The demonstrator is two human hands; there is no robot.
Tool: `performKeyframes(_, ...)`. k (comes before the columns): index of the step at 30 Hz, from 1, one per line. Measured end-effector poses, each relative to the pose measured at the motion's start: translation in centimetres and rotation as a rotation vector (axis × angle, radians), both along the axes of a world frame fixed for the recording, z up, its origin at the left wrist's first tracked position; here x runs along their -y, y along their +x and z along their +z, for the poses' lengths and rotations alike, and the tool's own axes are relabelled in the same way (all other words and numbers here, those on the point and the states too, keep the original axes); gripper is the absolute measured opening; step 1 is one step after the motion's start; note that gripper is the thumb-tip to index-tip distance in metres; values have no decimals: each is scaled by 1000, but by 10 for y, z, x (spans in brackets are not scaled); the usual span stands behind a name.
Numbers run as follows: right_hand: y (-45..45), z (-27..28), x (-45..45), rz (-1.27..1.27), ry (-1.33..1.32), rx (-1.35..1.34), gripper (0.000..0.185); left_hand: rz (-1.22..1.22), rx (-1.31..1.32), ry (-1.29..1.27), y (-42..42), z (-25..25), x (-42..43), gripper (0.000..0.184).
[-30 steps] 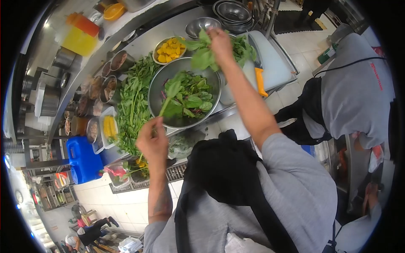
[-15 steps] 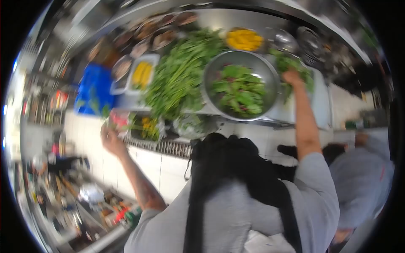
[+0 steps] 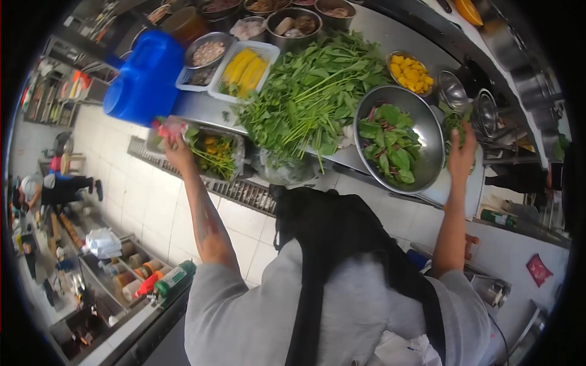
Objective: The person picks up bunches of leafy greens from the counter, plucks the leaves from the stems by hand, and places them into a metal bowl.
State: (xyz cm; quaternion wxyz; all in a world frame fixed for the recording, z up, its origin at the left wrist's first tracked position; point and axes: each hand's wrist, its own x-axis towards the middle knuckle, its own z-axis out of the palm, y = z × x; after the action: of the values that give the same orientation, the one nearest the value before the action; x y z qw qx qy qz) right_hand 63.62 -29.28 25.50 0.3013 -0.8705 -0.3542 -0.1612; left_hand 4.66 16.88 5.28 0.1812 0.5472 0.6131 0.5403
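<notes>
My left hand point(image 3: 177, 152) reaches over the floor-side bins, its fingers partly apart beside a pink-red item point(image 3: 170, 128). I see nothing clearly held in it. To the right, my right hand point(image 3: 462, 152) is open, thumb and fingers spread, at a small bunch of green leaves point(image 3: 450, 122) on a white board point(image 3: 470, 189). Just left of that hand, a big steel bowl point(image 3: 433, 168) holds picked leaves point(image 3: 390, 137) with reddish stems. A large heap of leafy greens point(image 3: 311, 91) with long stems covers the middle of the steel counter point(image 3: 201, 110).
A blue jug point(image 3: 143, 79) stands at the counter's left end, near a white basket point(image 3: 273, 53) of yellow pieces. A bowl of yellow chunks point(image 3: 410, 73) and steel bowls point(image 3: 453, 91) line the back right. Below the counter sits a bin of stems point(image 3: 213, 155) beside a floor grate point(image 3: 244, 195).
The view has turned, shifting the counter up and right. The leafy sprig at my left hand no longer shows there. My right hand's fingers have spread beside the bunch. The person at right is out of sight.
</notes>
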Motion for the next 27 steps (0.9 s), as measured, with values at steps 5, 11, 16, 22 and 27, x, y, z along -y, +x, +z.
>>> performKeyframes(5,-94,-13,-1,214,10,-207,39,-692,-63,-36,214,106,72,21)
performKeyframes(11,-147,18,18,336,128,-305,33,-899,-812,164,345,88,90,17)
performKeyframes(16,-142,-1,60,280,291,-412,31,-863,-376,336,361,196,112,22)
performKeyframes(22,-115,-14,78,329,286,-448,30,-802,-520,483,377,264,133,22)
performKeyframes(27,-77,14,66,431,279,-480,30,-796,-410,431,347,286,162,22)
